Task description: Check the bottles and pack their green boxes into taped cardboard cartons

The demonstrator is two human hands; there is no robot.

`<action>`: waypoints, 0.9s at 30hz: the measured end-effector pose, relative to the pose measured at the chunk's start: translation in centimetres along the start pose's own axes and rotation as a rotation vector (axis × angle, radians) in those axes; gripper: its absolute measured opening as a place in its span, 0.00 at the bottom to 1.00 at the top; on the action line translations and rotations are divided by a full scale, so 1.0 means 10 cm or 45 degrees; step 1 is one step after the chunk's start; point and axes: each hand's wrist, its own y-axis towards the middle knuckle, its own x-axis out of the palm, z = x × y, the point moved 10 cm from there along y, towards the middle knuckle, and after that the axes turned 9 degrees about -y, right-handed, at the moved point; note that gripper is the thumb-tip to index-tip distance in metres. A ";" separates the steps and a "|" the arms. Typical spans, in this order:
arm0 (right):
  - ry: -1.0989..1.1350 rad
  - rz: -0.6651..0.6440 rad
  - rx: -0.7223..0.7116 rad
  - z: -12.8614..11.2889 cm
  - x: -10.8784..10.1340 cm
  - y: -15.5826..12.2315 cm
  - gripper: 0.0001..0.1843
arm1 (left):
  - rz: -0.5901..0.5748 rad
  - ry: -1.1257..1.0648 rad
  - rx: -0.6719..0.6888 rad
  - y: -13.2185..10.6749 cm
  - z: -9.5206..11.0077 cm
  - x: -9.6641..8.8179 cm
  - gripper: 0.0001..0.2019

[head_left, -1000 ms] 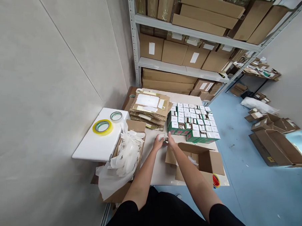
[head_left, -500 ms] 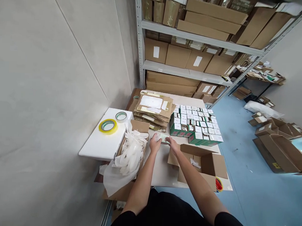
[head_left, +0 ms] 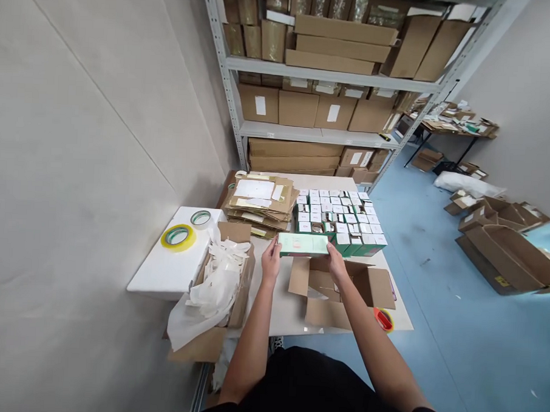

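Observation:
A long, pale green box (head_left: pixel 303 244) lies crosswise between my hands, raised above the table. My left hand (head_left: pixel 271 260) grips its left end, and my right hand (head_left: pixel 335 263) grips its right end. Behind it stand rows of small green boxes with white tops (head_left: pixel 334 210), packed upright; a few of the tops are open. Just below my right hand sits an open cardboard carton (head_left: pixel 327 313) with its flaps spread and some white pieces inside.
Left of my arms, a cardboard box overflows with white wrapping sheets (head_left: pixel 219 282). Tape rolls (head_left: pixel 177 237) lie on a white block (head_left: pixel 148 273). Flattened cardboard (head_left: pixel 257 205) is stacked at the back. A red tape dispenser (head_left: pixel 383 319) is at the table's right edge. Shelving (head_left: pixel 323 135) stands behind.
The green box has come up between my hands and now shows its full long side; before, it was seen foreshortened. My hands have moved farther apart. The view has shifted to the right.

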 end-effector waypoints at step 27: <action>-0.090 -0.018 0.062 1.05 -2.21 -0.96 0.33 | -0.519 1.466 -0.120 -1.69 -1.41 1.33 0.19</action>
